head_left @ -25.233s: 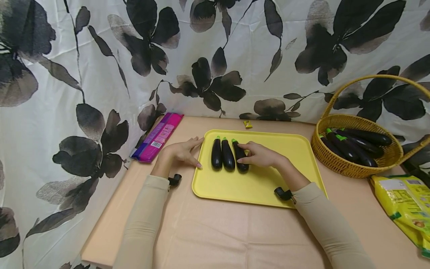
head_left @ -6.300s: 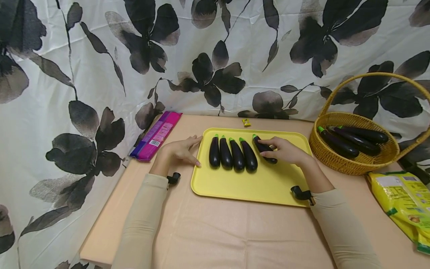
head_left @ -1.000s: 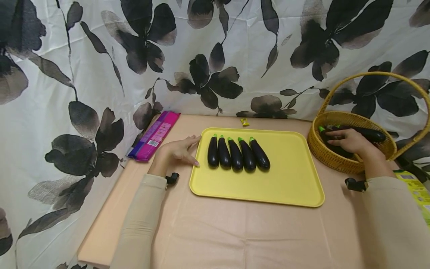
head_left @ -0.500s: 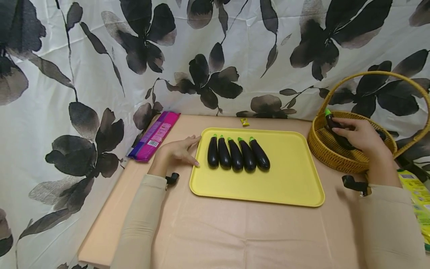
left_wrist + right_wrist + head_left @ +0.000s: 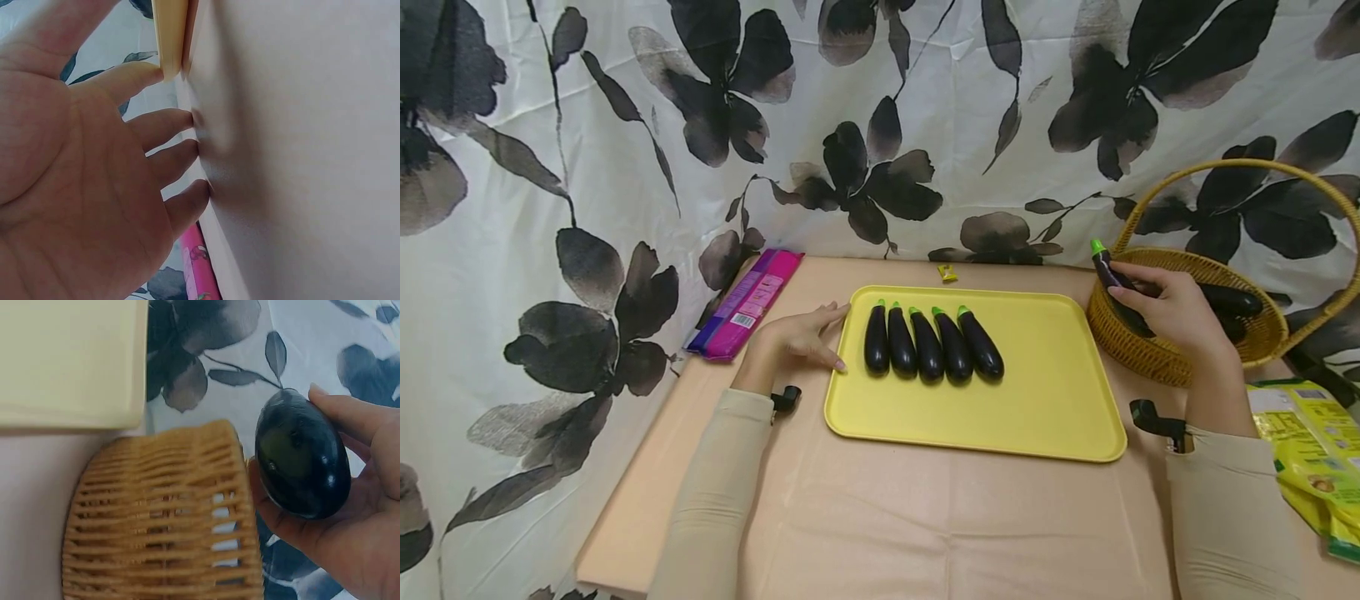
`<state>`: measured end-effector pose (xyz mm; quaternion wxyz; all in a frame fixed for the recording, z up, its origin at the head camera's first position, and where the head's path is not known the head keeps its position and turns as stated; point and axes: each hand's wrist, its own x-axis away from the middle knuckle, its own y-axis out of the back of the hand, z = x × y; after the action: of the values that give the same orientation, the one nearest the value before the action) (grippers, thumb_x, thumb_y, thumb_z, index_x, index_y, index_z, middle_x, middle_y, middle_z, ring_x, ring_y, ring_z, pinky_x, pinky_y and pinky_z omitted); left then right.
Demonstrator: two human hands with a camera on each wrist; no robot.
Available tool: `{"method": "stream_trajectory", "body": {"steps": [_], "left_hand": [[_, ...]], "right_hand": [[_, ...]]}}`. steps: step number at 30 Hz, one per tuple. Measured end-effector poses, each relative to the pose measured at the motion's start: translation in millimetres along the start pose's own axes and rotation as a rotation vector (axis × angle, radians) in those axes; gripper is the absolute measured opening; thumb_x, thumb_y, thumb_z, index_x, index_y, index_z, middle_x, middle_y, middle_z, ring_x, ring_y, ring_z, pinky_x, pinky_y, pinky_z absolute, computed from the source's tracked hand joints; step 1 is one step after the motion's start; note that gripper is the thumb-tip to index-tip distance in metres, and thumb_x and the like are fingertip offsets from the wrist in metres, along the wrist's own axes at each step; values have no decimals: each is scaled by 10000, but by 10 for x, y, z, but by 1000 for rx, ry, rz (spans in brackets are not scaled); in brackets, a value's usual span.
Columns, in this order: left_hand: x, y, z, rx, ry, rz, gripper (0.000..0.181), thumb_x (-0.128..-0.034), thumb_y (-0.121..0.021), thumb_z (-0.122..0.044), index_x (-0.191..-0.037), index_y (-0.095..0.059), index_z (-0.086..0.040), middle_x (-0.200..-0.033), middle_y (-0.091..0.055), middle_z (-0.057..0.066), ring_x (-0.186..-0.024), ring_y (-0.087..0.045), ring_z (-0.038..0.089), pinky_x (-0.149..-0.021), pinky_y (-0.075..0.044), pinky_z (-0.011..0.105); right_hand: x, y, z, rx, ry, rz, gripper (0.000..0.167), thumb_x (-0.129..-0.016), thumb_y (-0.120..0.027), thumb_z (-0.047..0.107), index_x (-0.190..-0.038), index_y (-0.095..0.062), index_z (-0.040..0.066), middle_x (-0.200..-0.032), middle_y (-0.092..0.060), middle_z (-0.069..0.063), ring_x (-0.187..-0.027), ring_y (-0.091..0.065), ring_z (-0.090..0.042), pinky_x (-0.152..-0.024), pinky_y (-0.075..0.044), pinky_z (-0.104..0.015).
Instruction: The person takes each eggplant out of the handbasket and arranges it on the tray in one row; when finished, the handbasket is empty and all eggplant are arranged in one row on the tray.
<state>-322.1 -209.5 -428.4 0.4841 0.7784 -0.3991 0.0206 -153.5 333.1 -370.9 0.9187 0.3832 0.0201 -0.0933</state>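
Observation:
My right hand point(image 5: 1168, 308) grips a dark, glossy eggplant point(image 5: 1122, 292) with a green stem end, tilted over the left rim of the wicker basket point(image 5: 1138, 358). In the right wrist view the rounded end of that eggplant point(image 5: 303, 456) faces the camera, thumb and fingers round it. Several more eggplants point(image 5: 928, 346) lie side by side on the left half of a yellow tray point(image 5: 1037, 400). My left hand point(image 5: 797, 342) is at the tray's left edge; in the left wrist view a fingertip touches the tray rim point(image 5: 170, 37) and the other straight fingers rest on the table.
At least one eggplant point(image 5: 1228, 300) lies in the basket, partly behind my right hand. A pink and purple packet point(image 5: 747, 304) lies at the back left, a small yellow wrapper point(image 5: 947, 272) behind the tray. A yellow bag point(image 5: 1311, 458) lies at the right. A floral cloth hangs behind.
My right hand has taken an eggplant up out of the basket and moved it left to the basket's rim. Over the longer span, the row on the tray grew. The left hand stays put.

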Motion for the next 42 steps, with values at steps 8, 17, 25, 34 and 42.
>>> {"method": "stream_trajectory", "body": {"steps": [8,17,25,34,42], "left_hand": [[10,0,-44,22,0,2,1307,-710,-943,-505,-1692,-114,-260,-1766,41,114,-1635,71,297,-1318,-11,536],[12,5,-36,20,6,7,1316,-708,-942,-513,-1692,-103,-268,-1767,41,111,-1636,70,302,-1316,-16,546],[14,5,-20,35,9,12,1329,-697,-950,-509,-1692,-102,-269,-1768,43,104,-1635,82,299,-1315,-2,547],[20,-4,-14,32,5,7,1313,-707,-945,-503,-1692,-112,-256,-1769,37,104,-1636,72,297,-1317,-3,537],[24,9,-28,25,11,14,1308,-717,-938,-507,-1693,-104,-255,-1766,45,123,-1634,79,316,-1312,-3,560]], "right_hand": [[-6,-119,133,60,72,-21,496,-1057,-605,362,-1513,-568,173,-1310,-621,-204,-945,-482,-219,-635,-394,-184],[-51,-288,220,6,87,57,507,-1050,-617,376,-1514,-567,177,-1390,-611,-209,-1102,-517,-223,-735,-418,-79],[-85,-539,299,-85,139,101,444,-1035,-665,260,-1469,-619,185,-1368,-654,-148,-975,-556,-158,-675,-510,-194],[-113,-799,341,-38,154,162,435,-1032,-672,242,-1451,-632,135,-1405,-633,-180,-1153,-568,-310,-754,-462,-204],[-148,-929,336,-6,212,216,446,-1035,-666,210,-1456,-613,73,-1365,-641,-224,-1098,-574,-310,-729,-443,-232]]}}
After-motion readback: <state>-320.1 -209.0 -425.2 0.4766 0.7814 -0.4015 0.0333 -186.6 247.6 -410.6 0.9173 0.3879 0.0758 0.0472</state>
